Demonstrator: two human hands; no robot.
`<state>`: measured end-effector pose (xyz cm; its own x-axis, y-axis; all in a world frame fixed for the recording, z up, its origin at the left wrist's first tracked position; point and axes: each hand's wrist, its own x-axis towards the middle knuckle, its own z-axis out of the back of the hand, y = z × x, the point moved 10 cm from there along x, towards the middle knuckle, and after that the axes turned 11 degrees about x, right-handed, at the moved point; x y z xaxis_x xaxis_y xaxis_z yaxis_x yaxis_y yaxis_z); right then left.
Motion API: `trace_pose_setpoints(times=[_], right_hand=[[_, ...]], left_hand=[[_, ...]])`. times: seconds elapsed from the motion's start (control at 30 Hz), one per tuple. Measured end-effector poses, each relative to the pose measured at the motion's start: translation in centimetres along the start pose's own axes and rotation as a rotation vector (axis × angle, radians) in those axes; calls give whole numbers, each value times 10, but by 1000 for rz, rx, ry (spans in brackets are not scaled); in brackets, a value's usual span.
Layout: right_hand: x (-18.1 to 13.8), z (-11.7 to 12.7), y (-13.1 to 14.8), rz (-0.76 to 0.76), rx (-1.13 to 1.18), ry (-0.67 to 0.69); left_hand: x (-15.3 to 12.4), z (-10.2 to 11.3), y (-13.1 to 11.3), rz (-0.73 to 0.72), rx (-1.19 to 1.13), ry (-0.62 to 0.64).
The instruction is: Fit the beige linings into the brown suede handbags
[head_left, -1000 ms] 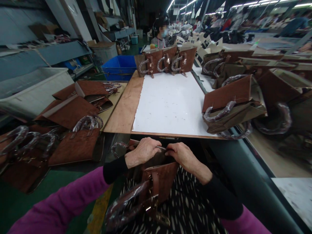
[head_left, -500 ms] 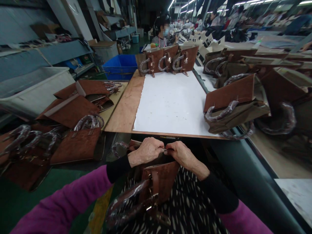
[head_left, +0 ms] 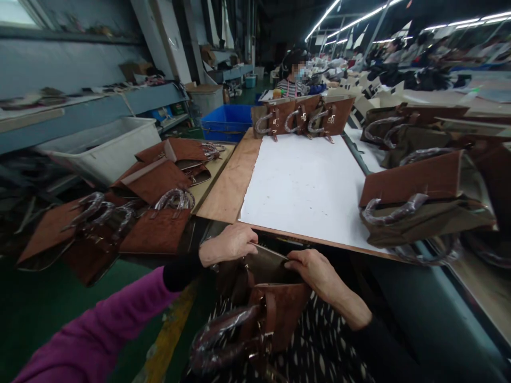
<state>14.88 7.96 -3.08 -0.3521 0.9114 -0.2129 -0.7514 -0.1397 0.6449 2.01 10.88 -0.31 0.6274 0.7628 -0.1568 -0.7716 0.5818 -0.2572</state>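
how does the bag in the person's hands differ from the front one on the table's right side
The held bag sits at the person's lap, its rim pinched by the left hand and right hand; the right-side bag rests by the table's edge, untouched. The held bag shows metal fittings; none can be made out on the right-side bag. Both are brown and drab olive, with plastic-wrapped handles.

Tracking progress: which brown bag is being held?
The nearest bag, over patterned cloth: left hand and right hand hold its rim; neither touches the others.
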Motion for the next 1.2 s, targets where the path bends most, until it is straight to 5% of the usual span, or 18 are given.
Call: trace_pose_setpoints(times=[0.13,0.27,0.73,1.2], right_hand=[[1,-2,2,-9,137,45],[10,-5,15,31,127,65],[45,-36,72,143,156,74],[13,-18,33,-6,182,178]], left_hand=[[-22,-10,37,119,-350,74],[-25,-22,43,160,-576,67],[-29,-24,31,184,-590,-20],[-32,-22,25,143,-746,55]])
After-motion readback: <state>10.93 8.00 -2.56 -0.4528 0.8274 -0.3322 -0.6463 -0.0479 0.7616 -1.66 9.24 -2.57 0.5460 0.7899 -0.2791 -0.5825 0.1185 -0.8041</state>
